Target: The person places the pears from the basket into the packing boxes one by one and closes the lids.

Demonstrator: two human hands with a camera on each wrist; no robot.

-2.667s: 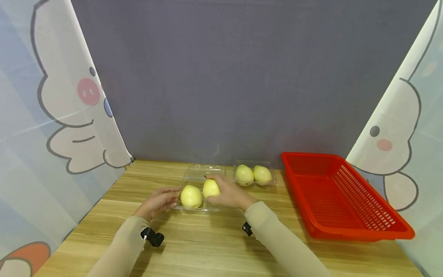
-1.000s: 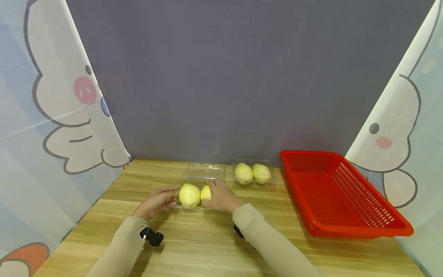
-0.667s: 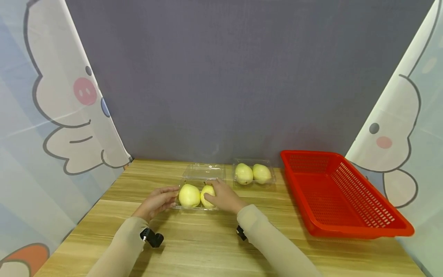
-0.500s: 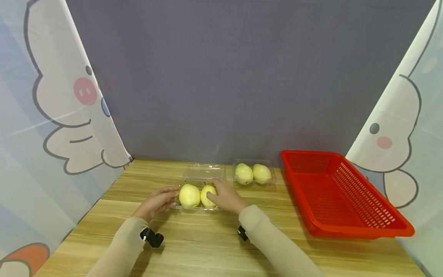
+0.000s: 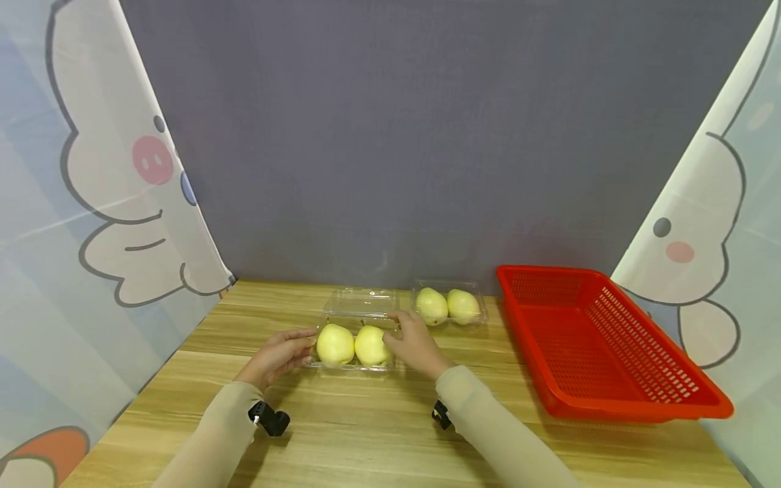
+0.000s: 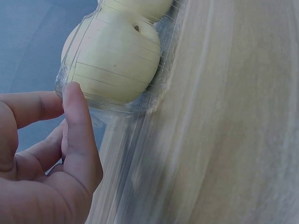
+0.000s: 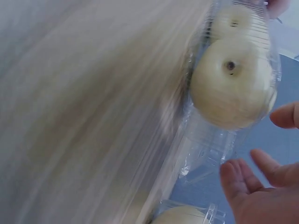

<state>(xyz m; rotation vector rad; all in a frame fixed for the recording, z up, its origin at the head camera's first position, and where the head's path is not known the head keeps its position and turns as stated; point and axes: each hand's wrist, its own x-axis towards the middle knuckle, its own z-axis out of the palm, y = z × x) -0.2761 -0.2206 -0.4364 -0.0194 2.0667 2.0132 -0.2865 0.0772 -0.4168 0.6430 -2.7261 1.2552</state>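
Two yellow pears, a left one [image 5: 335,345] and a right one [image 5: 373,346], sit side by side in a clear plastic clamshell box [image 5: 352,368], whose lid [image 5: 361,303] lies folded back behind it. My left hand [image 5: 281,356] pinches the box's left rim between thumb and finger, as the left wrist view shows beside the near pear [image 6: 112,58]. At the box's right end is my right hand [image 5: 417,344], fingers spread and holding nothing. In the right wrist view its fingertips [image 7: 231,172] look apart from the right pear [image 7: 233,88].
Behind and to the right stands a second clear box [image 5: 483,316] with two pears [image 5: 432,307] in it. A red perforated basket [image 5: 586,352] sits on the right of the wooden table [image 5: 342,434]. A grey cloth [image 5: 390,149] hangs behind the table.
My right hand has set the right pear down in the box beside the left one, let it go and drawn back to the right. The left hand stays on the rim.
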